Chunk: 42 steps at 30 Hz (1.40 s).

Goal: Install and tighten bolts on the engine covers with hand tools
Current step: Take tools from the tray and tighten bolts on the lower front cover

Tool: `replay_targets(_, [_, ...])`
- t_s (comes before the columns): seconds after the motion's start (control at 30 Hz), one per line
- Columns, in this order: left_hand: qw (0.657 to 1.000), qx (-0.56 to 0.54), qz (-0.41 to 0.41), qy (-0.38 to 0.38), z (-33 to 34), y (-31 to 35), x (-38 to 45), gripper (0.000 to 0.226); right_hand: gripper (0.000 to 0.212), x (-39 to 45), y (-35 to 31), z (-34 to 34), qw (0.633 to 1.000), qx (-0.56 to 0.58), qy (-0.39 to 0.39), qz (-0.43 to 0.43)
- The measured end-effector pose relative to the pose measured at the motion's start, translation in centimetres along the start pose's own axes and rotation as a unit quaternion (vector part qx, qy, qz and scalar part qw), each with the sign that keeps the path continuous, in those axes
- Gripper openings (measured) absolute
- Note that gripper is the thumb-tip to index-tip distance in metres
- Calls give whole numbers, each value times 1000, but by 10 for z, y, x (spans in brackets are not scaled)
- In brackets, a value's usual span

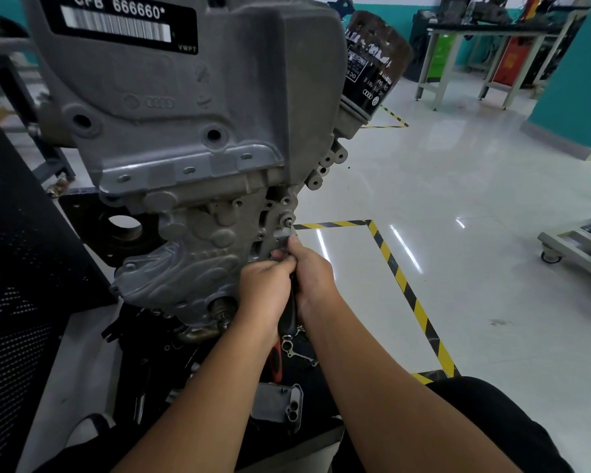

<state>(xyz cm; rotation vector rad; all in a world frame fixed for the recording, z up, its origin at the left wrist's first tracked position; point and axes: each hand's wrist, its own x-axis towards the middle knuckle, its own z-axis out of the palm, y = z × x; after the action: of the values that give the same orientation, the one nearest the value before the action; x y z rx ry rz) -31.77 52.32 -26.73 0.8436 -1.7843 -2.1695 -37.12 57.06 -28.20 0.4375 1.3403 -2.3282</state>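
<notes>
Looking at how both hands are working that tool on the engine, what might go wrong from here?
The tool meets the bolt at a slant, so its tip may slip and round the head. Both the left hand and right hand grip close to the casting; a slip could bang knuckles. A phone lies below, where a dropped bolt could land.

Open floor (475, 268) from 1 to 4 o'clock, bare tile. Engine block (185, 131) walls off 10 to 12. Oil filter (372, 63) juts at 1. Black perforated panel (17, 268) closes 9. Loose parts (297, 349) clutter 6.
</notes>
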Motion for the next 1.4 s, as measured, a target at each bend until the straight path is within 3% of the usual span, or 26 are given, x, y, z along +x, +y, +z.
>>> replay_targets(0.8, [1000, -26, 4, 4, -1, -2, 8, 13, 40, 7, 3, 0, 1000, 26, 3, 7])
replay_targets(1.4, [999, -33, 10, 11, -1, -3, 5, 13, 32, 2, 2, 2, 1000, 8, 10, -3])
